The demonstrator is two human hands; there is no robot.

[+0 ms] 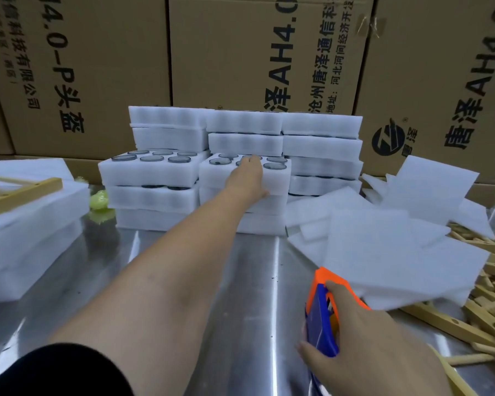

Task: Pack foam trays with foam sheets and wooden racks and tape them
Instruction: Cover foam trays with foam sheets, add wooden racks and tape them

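Observation:
White foam trays (152,170) with round dark discs in their pockets stand stacked at the far side of the steel table (240,281). My left hand (247,175) reaches across and grips the front edge of the top tray (277,178) of the middle stack, fingers on top, thumb on the side. My right hand (366,355) grips an orange and blue tape dispenser (322,312) near the table's front. Loose foam sheets (383,247) lie in a heap at the right. Wooden racks (492,318) are piled at the far right.
A packed foam stack with a wooden rack (20,190) on top sits at the left. A yellow-green lump (99,201) lies beside it. Tall cardboard boxes (240,52) wall off the back of the table.

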